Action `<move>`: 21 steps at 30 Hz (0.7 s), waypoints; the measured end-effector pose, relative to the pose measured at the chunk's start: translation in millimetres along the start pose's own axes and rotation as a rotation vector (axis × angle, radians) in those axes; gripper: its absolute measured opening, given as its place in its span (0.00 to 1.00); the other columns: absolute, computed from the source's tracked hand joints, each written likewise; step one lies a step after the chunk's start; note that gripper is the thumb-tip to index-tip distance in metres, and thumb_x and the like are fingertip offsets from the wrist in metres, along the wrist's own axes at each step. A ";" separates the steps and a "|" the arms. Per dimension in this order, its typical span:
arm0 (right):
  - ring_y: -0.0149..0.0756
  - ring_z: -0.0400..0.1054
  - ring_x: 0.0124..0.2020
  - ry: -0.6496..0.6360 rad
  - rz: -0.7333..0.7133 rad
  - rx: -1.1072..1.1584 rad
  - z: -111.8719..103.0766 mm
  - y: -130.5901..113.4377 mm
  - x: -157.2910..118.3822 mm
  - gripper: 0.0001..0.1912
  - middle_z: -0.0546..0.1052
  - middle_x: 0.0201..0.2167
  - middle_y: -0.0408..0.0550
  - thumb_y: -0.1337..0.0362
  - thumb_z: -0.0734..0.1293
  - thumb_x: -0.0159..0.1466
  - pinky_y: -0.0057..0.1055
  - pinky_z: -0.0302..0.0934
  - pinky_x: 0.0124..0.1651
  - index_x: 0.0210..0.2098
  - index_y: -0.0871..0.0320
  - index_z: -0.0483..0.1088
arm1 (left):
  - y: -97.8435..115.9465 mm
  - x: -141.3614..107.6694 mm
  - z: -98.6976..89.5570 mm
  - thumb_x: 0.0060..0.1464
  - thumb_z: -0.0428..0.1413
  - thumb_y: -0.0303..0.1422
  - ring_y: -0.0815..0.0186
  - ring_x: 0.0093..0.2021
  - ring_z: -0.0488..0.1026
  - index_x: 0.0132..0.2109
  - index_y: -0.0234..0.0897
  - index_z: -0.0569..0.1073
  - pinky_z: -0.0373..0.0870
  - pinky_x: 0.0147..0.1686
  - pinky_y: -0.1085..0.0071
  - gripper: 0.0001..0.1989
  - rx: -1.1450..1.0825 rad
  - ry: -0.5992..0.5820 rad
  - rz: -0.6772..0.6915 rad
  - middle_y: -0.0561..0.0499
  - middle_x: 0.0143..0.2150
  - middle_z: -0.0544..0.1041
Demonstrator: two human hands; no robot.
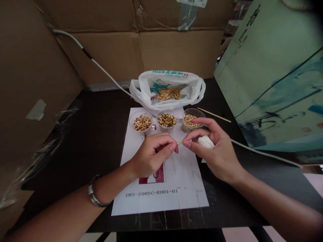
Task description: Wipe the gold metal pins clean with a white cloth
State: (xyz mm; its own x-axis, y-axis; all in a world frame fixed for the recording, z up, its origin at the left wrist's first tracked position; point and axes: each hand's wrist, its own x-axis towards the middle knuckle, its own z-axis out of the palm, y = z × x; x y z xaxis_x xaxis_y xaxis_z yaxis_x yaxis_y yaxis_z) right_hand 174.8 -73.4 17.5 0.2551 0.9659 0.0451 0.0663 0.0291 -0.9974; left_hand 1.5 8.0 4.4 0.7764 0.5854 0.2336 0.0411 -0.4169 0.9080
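Note:
A thin brass-coloured pin (pixel 179 143) spans the gap between my two hands above the printed sheet. My left hand (pixel 153 154) pinches one end between thumb and fingers. The other end is in the fingertips of my right hand (pixel 220 151), whose outer fingers curl near a crumpled white tissue (pixel 206 142); whether the palm grips the tissue I cannot tell. Just beyond stand three clear plastic cups, the left cup (pixel 131 125), the middle cup (pixel 158 123) and the right cup (pixel 183 127), each with many small gold-coloured pieces. My right index finger partly covers the right cup.
Behind the cups, an open white plastic bag (pixel 198 94) holds a heap of gold-coloured pins (pixel 169 94). A thin stick (pixel 214 115) lies to the right. A white cable (pixel 108 73) crosses the dark table (pixel 101 111). Cardboard (pixel 176 50) and a pale green bag (pixel 275 74) stand around.

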 end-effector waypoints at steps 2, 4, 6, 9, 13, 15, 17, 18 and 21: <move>0.25 0.61 0.19 -0.002 0.017 0.014 -0.2 0.2 0.8 0.24 0.76 0.30 0.43 0.63 0.73 0.55 0.23 0.53 0.21 0.48 0.54 0.62 | -0.2 0.6 0.2 0.62 0.49 0.32 0.70 0.28 0.65 0.32 0.34 0.72 0.60 0.30 0.72 0.12 -0.001 -0.003 -0.001 0.53 0.26 0.68; 0.24 0.61 0.19 0.004 0.031 0.023 -0.4 0.1 1.3 0.24 0.77 0.30 0.44 0.63 0.73 0.55 0.23 0.53 0.20 0.47 0.55 0.62 | -0.7 1.1 0.6 0.62 0.48 0.32 0.70 0.28 0.65 0.33 0.34 0.73 0.60 0.30 0.72 0.12 -0.002 -0.001 0.000 0.53 0.25 0.68; 0.25 0.62 0.20 0.011 0.036 0.029 -0.5 -0.1 1.6 0.24 0.77 0.30 0.44 0.63 0.73 0.54 0.22 0.54 0.20 0.47 0.55 0.63 | -1.1 1.2 1.0 0.62 0.49 0.32 0.70 0.28 0.65 0.33 0.34 0.73 0.60 0.30 0.72 0.12 -0.004 0.002 0.000 0.53 0.25 0.68; 0.24 0.64 0.20 0.016 0.041 0.055 -0.6 0.0 1.8 0.23 0.77 0.29 0.43 0.64 0.73 0.54 0.21 0.53 0.19 0.45 0.55 0.63 | -1.0 0.8 1.3 0.62 0.49 0.33 0.71 0.28 0.65 0.33 0.33 0.73 0.61 0.30 0.73 0.12 -0.011 0.005 0.000 0.53 0.25 0.68; 0.24 0.65 0.20 0.030 0.050 0.100 -0.5 1.1 2.4 0.22 0.77 0.28 0.43 0.64 0.74 0.53 0.19 0.52 0.18 0.43 0.55 0.62 | -0.2 0.8 1.7 0.62 0.49 0.32 0.72 0.27 0.65 0.34 0.33 0.73 0.61 0.28 0.74 0.12 -0.030 -0.001 -0.025 0.53 0.25 0.68; 0.24 0.65 0.19 0.031 0.052 0.114 -0.5 1.6 2.8 0.22 0.78 0.28 0.43 0.65 0.74 0.53 0.19 0.52 0.18 0.42 0.55 0.62 | -0.1 1.1 2.1 0.63 0.48 0.32 0.72 0.27 0.65 0.34 0.33 0.73 0.61 0.28 0.75 0.12 -0.030 -0.002 -0.031 0.53 0.25 0.68; 0.24 0.65 0.19 0.024 0.053 0.123 -0.7 1.8 3.1 0.22 0.78 0.28 0.44 0.65 0.74 0.53 0.19 0.52 0.18 0.41 0.55 0.62 | -0.5 1.4 2.7 0.63 0.48 0.33 0.72 0.27 0.65 0.34 0.33 0.73 0.62 0.28 0.74 0.12 -0.026 0.000 -0.030 0.53 0.25 0.69; 0.24 0.65 0.19 0.020 0.054 0.127 -0.8 1.9 3.1 0.21 0.78 0.28 0.44 0.65 0.74 0.53 0.19 0.52 0.18 0.41 0.55 0.62 | -0.8 1.5 2.9 0.63 0.48 0.33 0.71 0.27 0.66 0.34 0.33 0.73 0.62 0.28 0.74 0.12 -0.023 0.001 -0.028 0.53 0.25 0.69; 0.23 0.65 0.19 0.016 0.055 0.141 -1.5 2.1 2.9 0.21 0.78 0.28 0.44 0.66 0.75 0.53 0.19 0.53 0.19 0.39 0.55 0.61 | -1.8 1.6 3.5 0.63 0.48 0.33 0.71 0.27 0.66 0.35 0.34 0.74 0.63 0.29 0.74 0.12 -0.023 0.004 -0.027 0.53 0.26 0.69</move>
State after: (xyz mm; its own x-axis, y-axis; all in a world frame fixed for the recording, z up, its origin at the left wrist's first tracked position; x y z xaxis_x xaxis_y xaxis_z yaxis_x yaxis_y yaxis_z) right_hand 177.2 -71.0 15.6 0.2702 0.9627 -0.0101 -0.0844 0.0133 -0.9963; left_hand 4.9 7.3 1.9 0.7725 0.5991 0.2106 0.0471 -0.3847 0.9218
